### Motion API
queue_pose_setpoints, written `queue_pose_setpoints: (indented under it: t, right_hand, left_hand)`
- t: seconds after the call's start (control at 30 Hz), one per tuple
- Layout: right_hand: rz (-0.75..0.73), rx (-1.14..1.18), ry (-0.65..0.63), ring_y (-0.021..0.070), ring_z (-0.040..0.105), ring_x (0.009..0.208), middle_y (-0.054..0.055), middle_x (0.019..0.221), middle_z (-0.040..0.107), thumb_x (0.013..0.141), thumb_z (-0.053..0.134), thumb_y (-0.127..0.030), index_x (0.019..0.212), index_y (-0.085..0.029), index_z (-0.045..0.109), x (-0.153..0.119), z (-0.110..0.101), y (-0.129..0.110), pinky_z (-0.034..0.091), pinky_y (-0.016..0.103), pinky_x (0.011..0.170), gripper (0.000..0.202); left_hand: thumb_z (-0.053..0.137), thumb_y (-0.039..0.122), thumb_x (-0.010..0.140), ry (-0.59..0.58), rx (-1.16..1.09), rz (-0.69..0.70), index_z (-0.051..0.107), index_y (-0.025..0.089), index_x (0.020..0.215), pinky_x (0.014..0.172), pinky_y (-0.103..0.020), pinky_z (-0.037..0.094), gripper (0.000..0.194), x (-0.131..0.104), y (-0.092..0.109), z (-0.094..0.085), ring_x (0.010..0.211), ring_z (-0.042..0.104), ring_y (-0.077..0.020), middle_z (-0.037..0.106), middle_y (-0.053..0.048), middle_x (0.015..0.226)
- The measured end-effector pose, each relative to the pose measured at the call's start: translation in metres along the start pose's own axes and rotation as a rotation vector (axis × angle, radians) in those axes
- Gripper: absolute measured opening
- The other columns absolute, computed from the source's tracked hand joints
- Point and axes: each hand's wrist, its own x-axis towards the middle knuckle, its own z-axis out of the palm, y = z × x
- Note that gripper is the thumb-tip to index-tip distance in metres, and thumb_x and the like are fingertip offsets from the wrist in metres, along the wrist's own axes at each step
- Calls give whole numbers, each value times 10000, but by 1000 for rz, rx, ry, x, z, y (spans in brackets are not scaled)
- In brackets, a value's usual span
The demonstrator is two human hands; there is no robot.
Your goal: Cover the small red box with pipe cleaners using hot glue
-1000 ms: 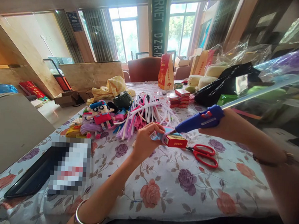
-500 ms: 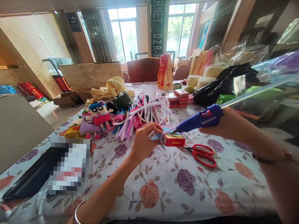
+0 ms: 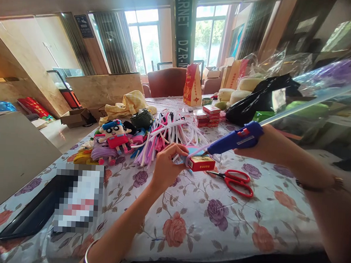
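Observation:
Between the fingers of my left hand [image 3: 168, 164] is a small red box [image 3: 202, 164] with light blue on its top and a pale purple pipe cleaner [image 3: 188, 159] along its near-left end. My right hand [image 3: 255, 145] grips a blue glue gun [image 3: 236, 138], a long clear glue stick [image 3: 300, 106] sticking out of its back. The gun's nozzle points left, at the top of the box; whether it touches cannot be made out. Red-handled scissors [image 3: 239, 183] lie on the tablecloth just right of the box.
Behind my left hand lies a pile of pipe cleaners [image 3: 163, 136], with a finished doll [image 3: 115, 134] to its left. Stacked red boxes [image 3: 210, 115], a paper bag [image 3: 192, 85] and a black plastic bag [image 3: 262, 98] stand farther back. A black tray [image 3: 30, 210] rests at the left.
The view has shifted slightly. The box is tilted a little differently under the nozzle, showing more of its blue top. Both hands keep their hold.

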Motion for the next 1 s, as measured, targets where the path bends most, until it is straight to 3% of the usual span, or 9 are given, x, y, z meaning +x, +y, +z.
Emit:
queue_pose_setpoints:
  t: [0.43,1.0]
  right_hand:
    - [125,-3,-34,50,326,431,-87,411,403,529,706,-264,475,-208,400,3,0,6,300,230,423,315]
    - [155,-20,-3,62,353,469,-77,438,422,522,726,-246,497,-209,409,4,-2,12,332,247,470,321]
  left_hand:
    - [783,115,583,30,-6,26,575,187,685,762,-289,485,243,2,3,0,832,609,-147,636,-5,848]
    - [774,132,603,111,61,56,577,194,678,784,-308,497,220,2,2,1,871,618,-166,643,-18,856]
